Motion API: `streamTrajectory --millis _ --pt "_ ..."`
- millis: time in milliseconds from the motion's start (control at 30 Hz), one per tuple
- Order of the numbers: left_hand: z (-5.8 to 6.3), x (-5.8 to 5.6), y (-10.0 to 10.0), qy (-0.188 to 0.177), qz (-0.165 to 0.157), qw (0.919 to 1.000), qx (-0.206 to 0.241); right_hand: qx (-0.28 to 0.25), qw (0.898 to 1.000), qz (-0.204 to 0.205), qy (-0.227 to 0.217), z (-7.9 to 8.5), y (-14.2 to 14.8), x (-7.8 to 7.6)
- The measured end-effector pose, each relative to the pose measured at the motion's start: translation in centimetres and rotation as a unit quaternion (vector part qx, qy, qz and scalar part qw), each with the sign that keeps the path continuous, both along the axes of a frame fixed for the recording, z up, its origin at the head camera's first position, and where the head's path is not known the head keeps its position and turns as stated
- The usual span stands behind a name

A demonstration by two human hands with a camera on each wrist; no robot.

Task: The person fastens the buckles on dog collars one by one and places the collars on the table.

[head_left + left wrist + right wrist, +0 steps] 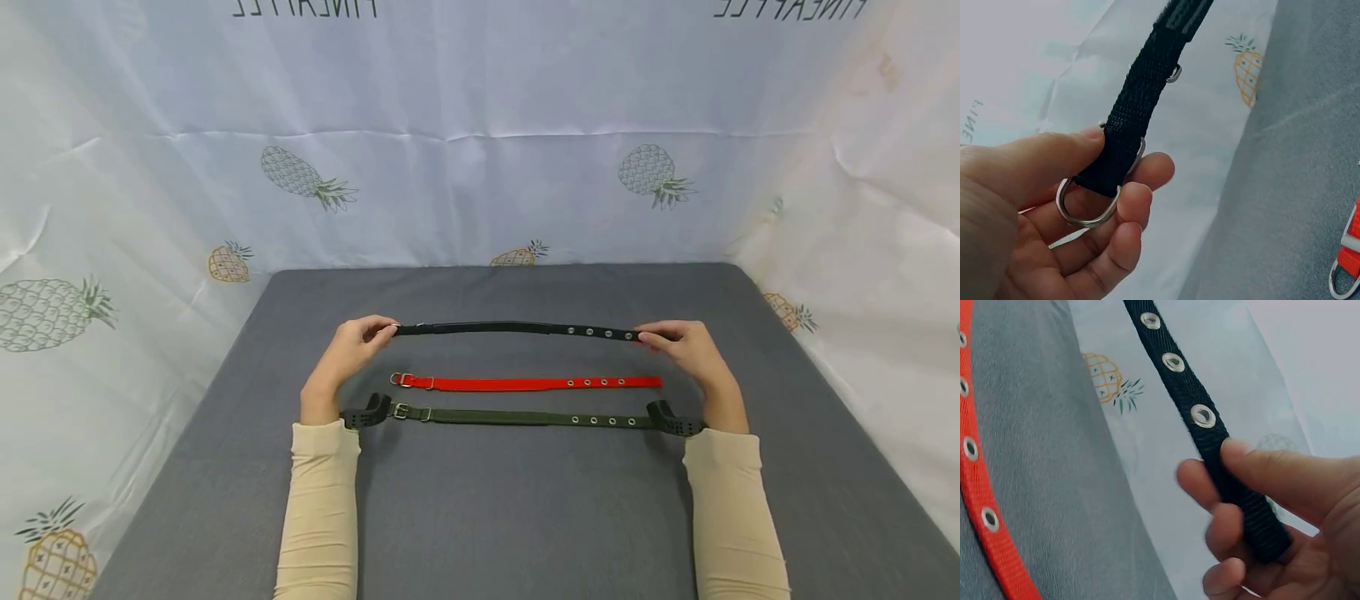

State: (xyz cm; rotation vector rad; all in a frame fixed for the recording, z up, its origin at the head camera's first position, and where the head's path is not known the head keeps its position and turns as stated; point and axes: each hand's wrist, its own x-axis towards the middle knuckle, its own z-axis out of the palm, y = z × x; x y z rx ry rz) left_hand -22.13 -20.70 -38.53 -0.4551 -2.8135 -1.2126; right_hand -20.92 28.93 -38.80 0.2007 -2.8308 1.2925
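Observation:
A black collar (491, 327) with a metal ring and buckle at one end and eyelets at the other is stretched between both hands, seemingly just above the table. My left hand (358, 343) pinches its buckle end; in the left wrist view the D-ring (1088, 212) hangs by the curled fingers. My right hand (686, 346) grips the eyelet end between thumb and fingers, the tip (1266, 544) lying over the palm side. Nearer me lie a red collar (495, 384) and, below it, a green collar (495, 416), both flat and parallel, buckles to the left.
The collars are over a grey-covered table (517, 517). White cloth with pineapple prints (465, 200) stands behind and along both sides. Black wrist mounts (369, 412) sit at both wrists, overlapping the green collar's ends in the head view.

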Motion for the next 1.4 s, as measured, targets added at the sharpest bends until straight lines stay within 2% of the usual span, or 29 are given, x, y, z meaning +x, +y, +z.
streamTrajectory --millis 133,300,533,800,1000,1200,1400 --pt "0.5 0.3 0.5 0.002 0.008 1.0000 0.004 -0.018 0.999 -0.011 0.034 0.2 -0.6 0.1" --pt "1.2 0.5 1.7 0.027 0.016 0.9993 0.021 -0.066 0.994 -0.014 0.085 0.2 -1.6 -0.1" --pt "1.7 0.8 3.2 0.060 0.009 0.9978 0.028 -0.116 0.986 -0.006 0.116 0.4 -3.4 -0.4" --pt "2.3 0.8 5.0 0.111 -0.027 0.9932 0.019 -0.124 0.982 0.009 0.141 1.0 -5.2 -0.8" --pt "2.6 0.8 6.6 0.148 -0.061 0.9867 0.028 -0.100 0.985 0.016 0.143 1.6 -7.2 -0.7" --pt "2.2 1.0 8.2 0.167 -0.092 0.9793 0.068 -0.081 0.985 0.043 0.149 2.1 -9.0 -0.3" --pt "1.4 1.0 9.7 0.195 -0.114 0.9654 0.131 -0.096 0.981 0.084 0.147 2.6 -10.6 0.1"
